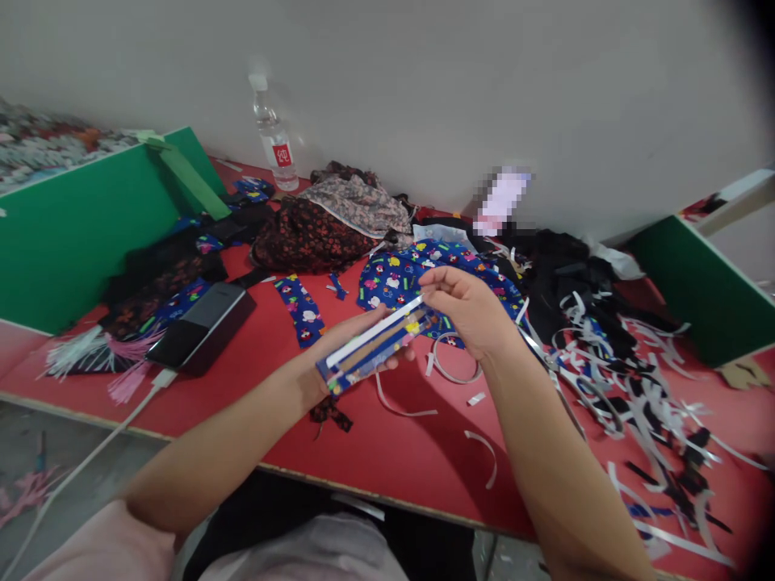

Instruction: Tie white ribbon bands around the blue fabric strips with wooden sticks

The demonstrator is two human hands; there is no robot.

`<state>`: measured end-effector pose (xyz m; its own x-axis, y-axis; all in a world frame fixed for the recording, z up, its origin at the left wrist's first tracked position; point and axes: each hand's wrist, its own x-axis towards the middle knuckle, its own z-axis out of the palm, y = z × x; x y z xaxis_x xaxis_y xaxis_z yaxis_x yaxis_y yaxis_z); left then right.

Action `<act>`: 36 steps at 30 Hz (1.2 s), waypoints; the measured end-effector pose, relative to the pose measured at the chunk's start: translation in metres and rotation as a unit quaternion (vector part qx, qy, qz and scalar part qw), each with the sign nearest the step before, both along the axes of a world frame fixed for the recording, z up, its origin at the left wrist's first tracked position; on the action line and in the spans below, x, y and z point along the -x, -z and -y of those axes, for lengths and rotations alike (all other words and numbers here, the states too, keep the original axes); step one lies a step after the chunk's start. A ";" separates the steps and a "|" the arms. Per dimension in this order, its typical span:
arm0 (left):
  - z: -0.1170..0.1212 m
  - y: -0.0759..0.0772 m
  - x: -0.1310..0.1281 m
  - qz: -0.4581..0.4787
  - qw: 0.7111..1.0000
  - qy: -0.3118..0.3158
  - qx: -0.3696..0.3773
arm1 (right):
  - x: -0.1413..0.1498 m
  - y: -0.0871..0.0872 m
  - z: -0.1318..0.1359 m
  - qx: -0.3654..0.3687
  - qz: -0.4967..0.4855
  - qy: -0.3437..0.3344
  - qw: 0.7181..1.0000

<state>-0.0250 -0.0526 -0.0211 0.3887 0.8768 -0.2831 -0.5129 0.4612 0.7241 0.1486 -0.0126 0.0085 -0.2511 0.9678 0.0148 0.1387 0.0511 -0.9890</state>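
Note:
My left hand is closed around a long, narrow strip of blue printed fabric, with a white band and a brown stripe along its upper face. At the far end of this strip, my right hand pinches it near the white band. Just behind the hands lies a larger piece of blue printed fabric. A smaller blue printed cutting rests to the left of the strip. Below the right hand are curled white tape scraps, and scissors lie to the right, partly hidden among trimmings.
A power bank with a white cable sits at left. Behind are a water bottle, dark floral fabric and a blurred phone-like object. Green panels flank the red table; trimmings heap at right.

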 end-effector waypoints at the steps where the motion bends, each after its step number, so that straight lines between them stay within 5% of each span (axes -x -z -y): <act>1: -0.001 0.001 0.000 0.007 0.999 0.032 0.016 | -0.003 0.000 -0.003 -0.004 -0.017 0.028 0.999; 3: -0.003 0.003 0.000 0.020 1.000 0.000 -0.008 | -0.008 0.002 -0.009 -0.009 -0.063 0.084 0.994; 7: -0.004 0.005 -0.002 -0.023 0.969 -0.180 -0.167 | -0.016 0.005 -0.017 0.005 -0.138 0.141 0.980; 11: -0.004 0.000 0.001 -0.047 0.938 -0.227 -0.258 | -0.016 0.008 -0.019 0.028 -0.160 0.148 0.976; 16: -0.003 -0.006 0.003 -0.036 0.923 -0.268 -0.272 | -0.013 0.012 -0.019 0.077 -0.172 0.106 0.976; 21: -0.003 -0.009 0.005 -0.026 0.925 -0.254 -0.281 | -0.009 0.020 -0.018 0.146 -0.171 0.061 0.972; 26: -0.006 -0.012 0.009 -0.011 0.926 -0.295 -0.234 | -0.007 0.025 -0.015 0.140 -0.026 -0.025 0.989; 31: -0.003 -0.018 0.012 0.051 0.977 -0.153 -0.142 | -0.008 0.004 -0.004 0.031 0.113 -0.029 0.993; 36: 0.002 -0.019 0.011 0.086 0.986 -0.082 -0.118 | -0.005 -0.020 0.012 -0.039 0.138 0.002 0.990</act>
